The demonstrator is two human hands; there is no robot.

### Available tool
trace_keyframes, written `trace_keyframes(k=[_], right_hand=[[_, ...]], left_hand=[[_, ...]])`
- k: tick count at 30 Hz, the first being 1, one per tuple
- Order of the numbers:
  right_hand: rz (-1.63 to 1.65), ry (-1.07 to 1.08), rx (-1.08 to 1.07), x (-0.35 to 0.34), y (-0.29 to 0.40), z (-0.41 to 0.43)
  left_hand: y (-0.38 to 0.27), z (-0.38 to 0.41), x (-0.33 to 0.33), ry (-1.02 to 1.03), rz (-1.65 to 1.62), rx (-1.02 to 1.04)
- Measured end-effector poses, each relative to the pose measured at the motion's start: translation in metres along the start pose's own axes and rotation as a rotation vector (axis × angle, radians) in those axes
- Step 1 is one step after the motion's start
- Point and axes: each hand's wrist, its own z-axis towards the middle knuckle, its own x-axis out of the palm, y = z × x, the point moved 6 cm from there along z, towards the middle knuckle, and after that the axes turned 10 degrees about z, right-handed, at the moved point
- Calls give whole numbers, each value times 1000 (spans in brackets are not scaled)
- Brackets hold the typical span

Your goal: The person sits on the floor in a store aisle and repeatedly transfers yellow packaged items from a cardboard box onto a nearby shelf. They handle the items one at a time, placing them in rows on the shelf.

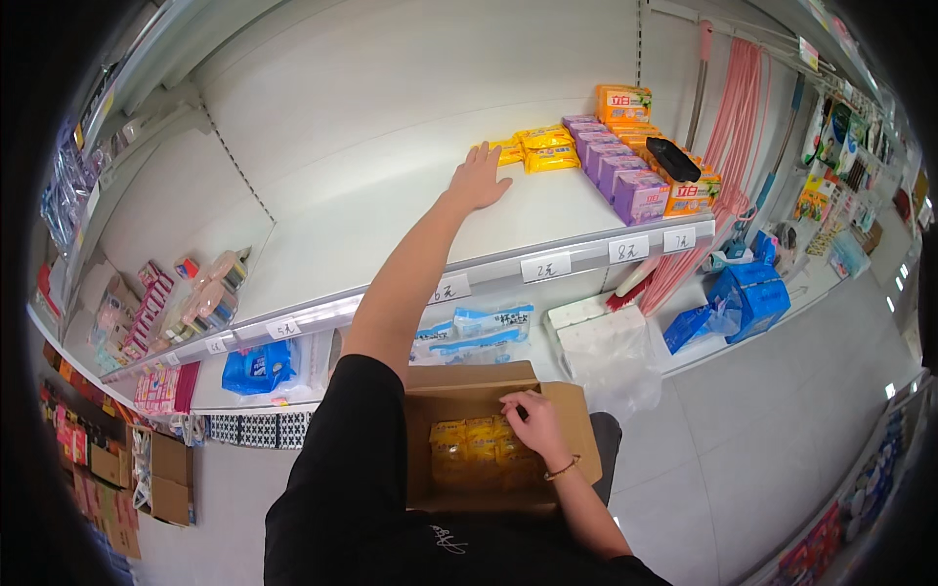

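Note:
My left hand (480, 178) reaches over the white shelf (366, 249), fingers on or beside the yellow soap packets (546, 149) at the back; whether it grips one is hard to see. Purple soap boxes (636, 196) stand in a row right of the packets, and orange soap boxes (623, 104) come beside those, with a black tray (673, 159) on top. Below the shelf, an open cardboard box (571, 432) holds several more yellow packets (469, 454). My right hand (533, 421) is over its right part, fingers curled; their tips are partly hidden.
Handwritten price cards line the shelf edge (571, 256). On the lower shelf are blue-white plastic packs (491, 337), white paper rolls (608, 340), a blue wipes pack (260, 365) and a blue box (751, 297). Pink hangers (736, 110) and brush handles hang at the right.

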Motion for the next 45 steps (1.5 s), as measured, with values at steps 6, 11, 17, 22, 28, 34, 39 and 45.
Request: trace_keyframes(k=[6,11,17,22,28,34,39,45], right_hand=[[8,-3,-50,-1,-13,7],[-11,17,-8,0,-12,9],[116,5,44,-1,-12,9],[265,-91,27,-25,40,21],[264,-151,-209,-70,133,25],[273,-620,-1351,-137,324,-93],[427,-467,-1669,-110,418,-119],[399,-473,-1684,-94,425,-141]], left_hand=[[-1,1,0,61,-68,-8],[4,-3,5,2,-96,-35],[5,2,4,101,-86,-54],[-3,-9,-14,145,34,-64],[0,-20,-22,87,-46,-70],[3,-37,-44,20,-49,-77],[31,-77,-50,121,-48,-122],[58,-116,-65,250,-111,-198]])
